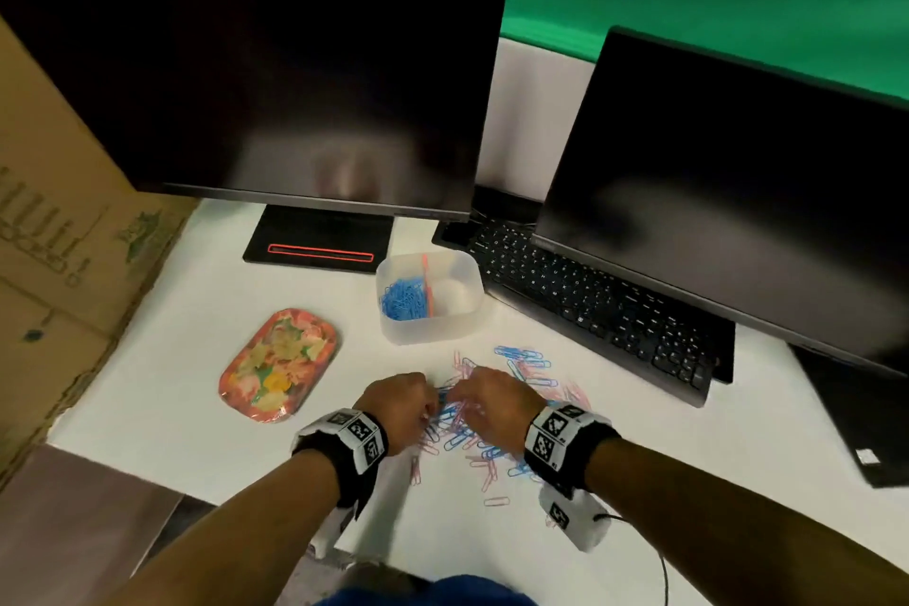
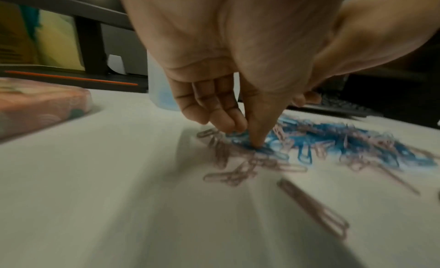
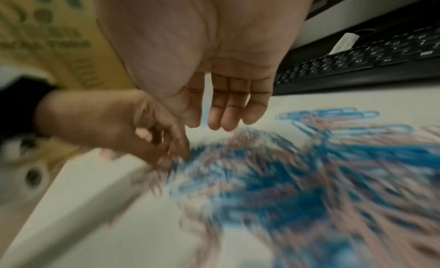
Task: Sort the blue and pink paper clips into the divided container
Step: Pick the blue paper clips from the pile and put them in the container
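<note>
The divided container (image 1: 429, 305) was translucent, frosted plastic. The tabletop (image 1: 196, 359) looked matt white; the monitor screens (image 1: 275, 94) were glossy black beside brown corrugated cardboard (image 1: 54, 221).

A white table (image 1: 172, 359) carries a loose heap of blue and pink paper clips (image 1: 497, 413) at centre, a divided container (image 1: 429, 295) at twelve o'clock, a floral tin (image 1: 278, 364) at nine, and a black keyboard (image 1: 600, 305) at two.
</note>
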### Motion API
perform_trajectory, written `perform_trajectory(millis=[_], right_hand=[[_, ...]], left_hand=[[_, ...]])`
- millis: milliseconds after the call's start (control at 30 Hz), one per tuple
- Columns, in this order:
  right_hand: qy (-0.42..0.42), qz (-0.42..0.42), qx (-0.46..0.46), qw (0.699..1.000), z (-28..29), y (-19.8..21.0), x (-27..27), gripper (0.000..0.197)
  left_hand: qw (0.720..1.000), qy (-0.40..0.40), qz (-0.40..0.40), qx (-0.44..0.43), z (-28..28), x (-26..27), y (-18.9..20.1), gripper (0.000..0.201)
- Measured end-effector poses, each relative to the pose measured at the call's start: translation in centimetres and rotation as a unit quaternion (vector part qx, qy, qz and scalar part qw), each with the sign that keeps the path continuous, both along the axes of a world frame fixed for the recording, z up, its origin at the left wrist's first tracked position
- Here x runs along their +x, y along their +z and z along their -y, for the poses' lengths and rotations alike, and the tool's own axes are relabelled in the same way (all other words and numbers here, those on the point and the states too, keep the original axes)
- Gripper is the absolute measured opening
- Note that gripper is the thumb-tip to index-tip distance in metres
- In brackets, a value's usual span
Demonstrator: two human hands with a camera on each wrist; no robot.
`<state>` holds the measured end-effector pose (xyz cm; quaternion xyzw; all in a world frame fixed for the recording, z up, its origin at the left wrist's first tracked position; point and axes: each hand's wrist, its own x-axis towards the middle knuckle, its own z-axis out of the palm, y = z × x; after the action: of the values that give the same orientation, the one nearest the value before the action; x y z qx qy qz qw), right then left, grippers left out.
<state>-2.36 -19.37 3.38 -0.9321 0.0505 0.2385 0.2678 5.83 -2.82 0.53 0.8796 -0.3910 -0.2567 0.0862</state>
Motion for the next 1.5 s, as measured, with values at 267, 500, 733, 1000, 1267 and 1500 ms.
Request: perform_trajectory(millis=[267, 500, 733, 1000, 1267, 1500], right_hand=[[-0.038, 0.002, -0.028, 0.999, 1.3, -2.5, -3.1, 0.038], [-0.051, 0.046, -0.079, 0.995, 1.7, -2.1, -2.9, 0.023], [-0.011, 0.022, -0.116, 0.993, -2.0, -1.8, -1.4, 0.031], [-0.09, -0.042, -0.086, 0.991, -2.5, -1.4, -0.4, 0.021], [-0.092, -0.075, -0.06, 0.991, -2.2, -1.5, -0.5, 0.039], [-0.11, -0.055, -0.034, 0.992, -1.6, -2.2, -1.0, 0.021]], left_hand=[[0.999, -0.033, 0.031, 0.024, -0.4, 0.5, -0.9, 0.016], [1.0, -0.023, 0.018, 0.009, -0.9, 0.3, -1.7, 0.017], [1.0, 0.009, 0.012, 0.002, -0.5, 0.1, -1.7, 0.013], [0.978, 0.148, -0.107, -0.099, -1.3, 0.8, -1.1, 0.018], [0.913, 0.248, -0.27, -0.18, -1.3, 1.3, -0.4, 0.038], [0.876, 0.299, -0.309, -0.218, -1.0, 1.2, 0.1, 0.015]])
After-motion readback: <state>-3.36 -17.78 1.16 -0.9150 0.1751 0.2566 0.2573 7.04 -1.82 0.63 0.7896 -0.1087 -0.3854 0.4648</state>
